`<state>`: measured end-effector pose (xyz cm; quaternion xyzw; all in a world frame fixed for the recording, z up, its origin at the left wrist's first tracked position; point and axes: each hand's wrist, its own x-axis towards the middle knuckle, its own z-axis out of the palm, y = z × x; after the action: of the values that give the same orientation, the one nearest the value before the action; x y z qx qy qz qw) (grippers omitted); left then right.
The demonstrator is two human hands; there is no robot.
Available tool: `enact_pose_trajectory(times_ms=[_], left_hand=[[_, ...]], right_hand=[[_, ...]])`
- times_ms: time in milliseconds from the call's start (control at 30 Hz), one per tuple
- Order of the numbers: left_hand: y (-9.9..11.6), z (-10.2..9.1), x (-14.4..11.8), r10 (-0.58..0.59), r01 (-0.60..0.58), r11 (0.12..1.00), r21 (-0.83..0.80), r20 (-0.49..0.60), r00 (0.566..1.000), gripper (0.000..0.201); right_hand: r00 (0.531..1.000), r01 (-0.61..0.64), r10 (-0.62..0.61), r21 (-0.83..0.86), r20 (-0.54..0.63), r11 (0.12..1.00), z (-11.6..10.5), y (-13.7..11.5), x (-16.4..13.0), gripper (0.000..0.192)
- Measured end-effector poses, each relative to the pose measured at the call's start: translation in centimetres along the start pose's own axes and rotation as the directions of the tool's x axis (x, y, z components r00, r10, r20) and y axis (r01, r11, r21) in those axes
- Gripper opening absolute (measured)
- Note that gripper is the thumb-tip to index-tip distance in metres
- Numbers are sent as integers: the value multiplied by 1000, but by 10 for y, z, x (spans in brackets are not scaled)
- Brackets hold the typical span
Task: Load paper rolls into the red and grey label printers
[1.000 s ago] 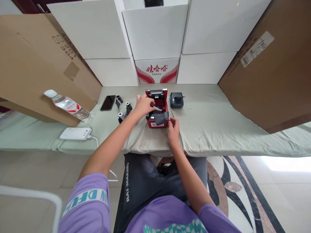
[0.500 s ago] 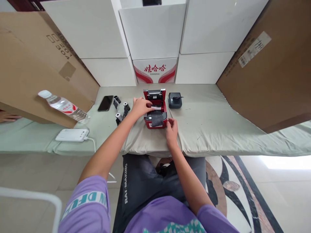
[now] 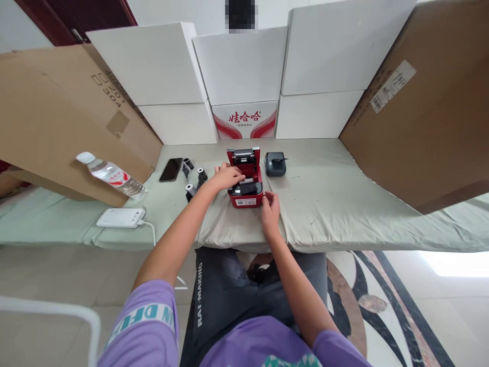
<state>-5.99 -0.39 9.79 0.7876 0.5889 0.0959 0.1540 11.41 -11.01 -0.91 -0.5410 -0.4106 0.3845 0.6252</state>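
A small red label printer point(image 3: 248, 202) stands on the cloth-covered surface with its lid point(image 3: 243, 157) up and tilted back. Over its left side reaches my left hand point(image 3: 228, 177), its fingers bent down into the compartment. At those fingertips a white part of a roll point(image 3: 248, 180) shows; the rest of it is hidden by the hand. My right hand point(image 3: 270, 206) presses its curled fingers against the printer's right side, near the front corner. Several small rolls with dark strips point(image 3: 190, 190) lie to the left. Behind on the right sits a dark grey box-shaped device point(image 3: 275, 164).
A black phone point(image 3: 170, 169) lies left of the rolls. Farther left are a white power bank point(image 3: 120, 217) with a cable and a water bottle point(image 3: 114, 176) in front of a cardboard box point(image 3: 87, 117). White boxes point(image 3: 244, 69) line the back; another cardboard box point(image 3: 424, 122) stands right.
The dark strip that hung over the printer's front no longer hangs there, and the front label shows. My left hand sits lower over the compartment. The view has tilted up slightly.
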Motion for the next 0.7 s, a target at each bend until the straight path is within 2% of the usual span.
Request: enact_pose_trajectory(times_ms=[100, 167, 267, 333, 400, 467, 600, 700], left_hand=[[8, 0, -9, 7, -6, 1000, -7, 26, 1000, 51], [16, 0, -17, 97, -96, 995, -19, 64, 993, 55], [26, -3, -33, 245, -248, 969, 0, 162, 956, 72], [31, -6, -43, 279, -293, 955, 43, 200, 939, 85], [33, -9, -52, 296, -317, 944, 87, 193, 935, 93], [32, -9, -57, 332, -351, 930, 112, 162, 929, 85], [26, -7, -62, 420, -431, 889, 155, 100, 902, 50], [22, -6, -63, 420, -425, 891, 157, 67, 905, 47]], right_hand=[[1000, 2, -2, 0, 5, 1000, 0, -2, 0, 33], [1000, 1, -1, 7, 8, 1000, 0, -2, 0, 32], [1000, 1, -1, 14, -1, 1000, 0, -1, 0, 32], [1000, 4, -4, 8, 0, 1000, 0, 1, 0, 32], [1000, 8, -8, 4, 4, 1000, 0, 2, 1, 31], [1000, 12, -12, 1, 5, 1000, 0, 2, 1, 31], [1000, 12, -12, -1, 7, 1000, 0, 1, 0, 30], [1000, 8, -8, 6, 9, 1000, -1, 0, -1, 29]])
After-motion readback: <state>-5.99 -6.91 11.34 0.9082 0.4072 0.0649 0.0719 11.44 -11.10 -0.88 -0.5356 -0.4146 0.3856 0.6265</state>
